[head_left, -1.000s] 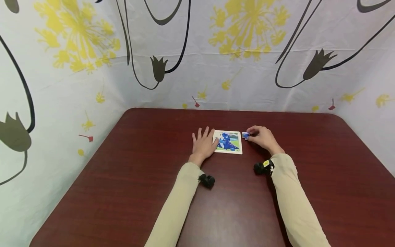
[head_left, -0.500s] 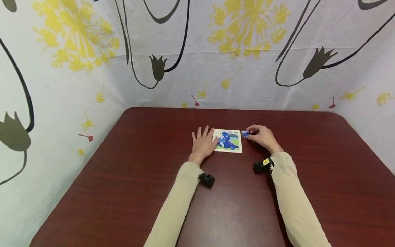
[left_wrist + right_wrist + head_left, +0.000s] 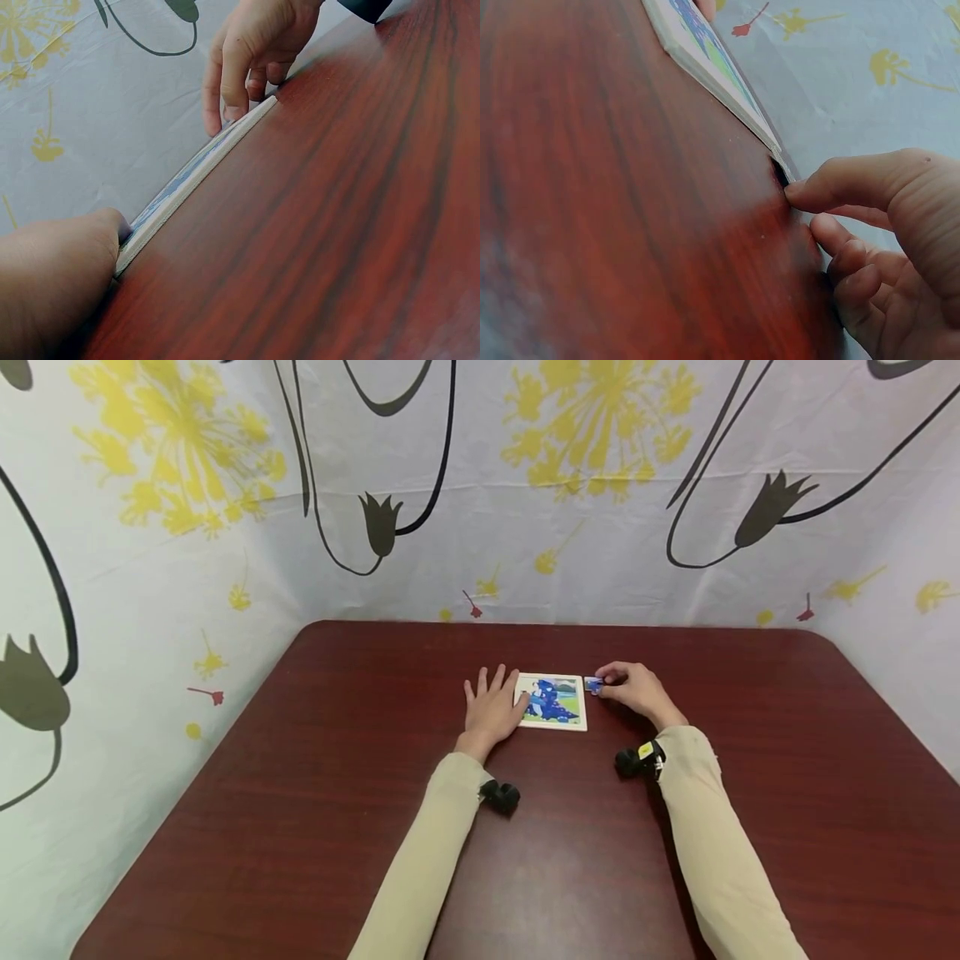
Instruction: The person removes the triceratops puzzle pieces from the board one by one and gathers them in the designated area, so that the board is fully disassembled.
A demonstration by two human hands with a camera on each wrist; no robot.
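Jigsaw piece (image 3: 593, 685), small and printed mostly in blue, is pinched between the thumb and fingertips of your right hand (image 3: 636, 692), whose remaining fingers are bent. The piece is just beside the far right corner of the puzzle board (image 3: 585, 708); whether these two touch, I cannot tell. The board lies flat on the wooden table (image 3: 337, 777), and its white frame goes around a picture with a blue spotted animal (image 3: 551, 703) and green ground. Your left hand (image 3: 492, 714) is at the left side of the board, with the fingers straight and spread wide; its thumb rests over the left part of the picture, and the hand only lies there, without gripping. Both your arms, in beige sleeves (image 3: 420, 860), come from the near side of the table. At each wrist you wear a small black camera (image 3: 500, 797); near the right one there is a yellow label (image 3: 647, 750). Behind the table is a white cloth (image 3: 472, 527) with yellow flowers and grey-green buds.
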